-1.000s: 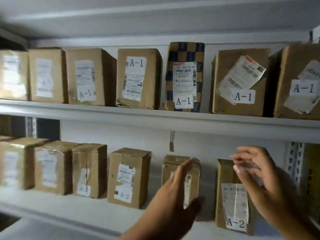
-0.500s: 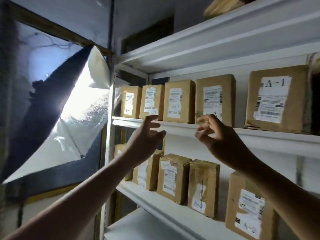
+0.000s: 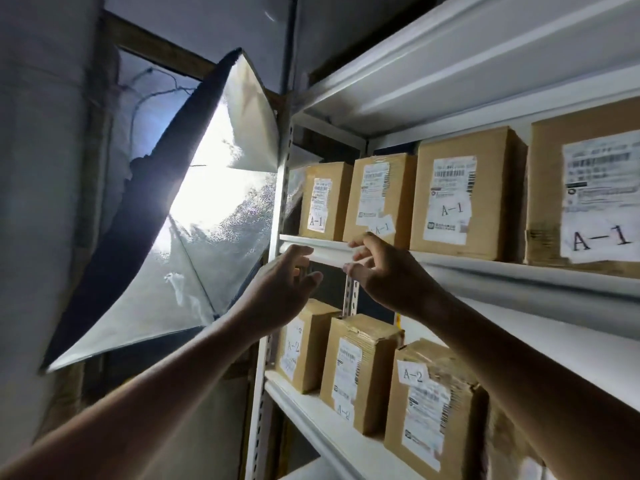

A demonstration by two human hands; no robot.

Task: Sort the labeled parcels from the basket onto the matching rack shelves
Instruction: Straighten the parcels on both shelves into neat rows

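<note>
A white metal rack fills the right of the head view. Its upper shelf [image 3: 485, 268] carries several brown parcels marked A-1; the leftmost A-1 parcel [image 3: 323, 200] stands at the shelf's end, a second A-1 parcel [image 3: 379, 199] beside it. The lower shelf [image 3: 311, 407] holds parcels marked A-2 [image 3: 303, 344]. My left hand [image 3: 280, 292] is raised in front of the rack's left post, fingers apart, holding nothing. My right hand [image 3: 384, 271] hovers at the upper shelf's front edge just below the second A-1 parcel, fingers spread and empty. No basket is in view.
A bright window [image 3: 214, 209] with a peeling silver and dark sheet [image 3: 166, 271] lies to the left of the rack. The rack's perforated left post [image 3: 277, 237] runs top to bottom. Another shelf [image 3: 450, 64] sits overhead.
The view has swung from the rack's right part to its left end. Both hands moved left and up, from the A-2 shelf to the A-1 shelf edge, still empty.
</note>
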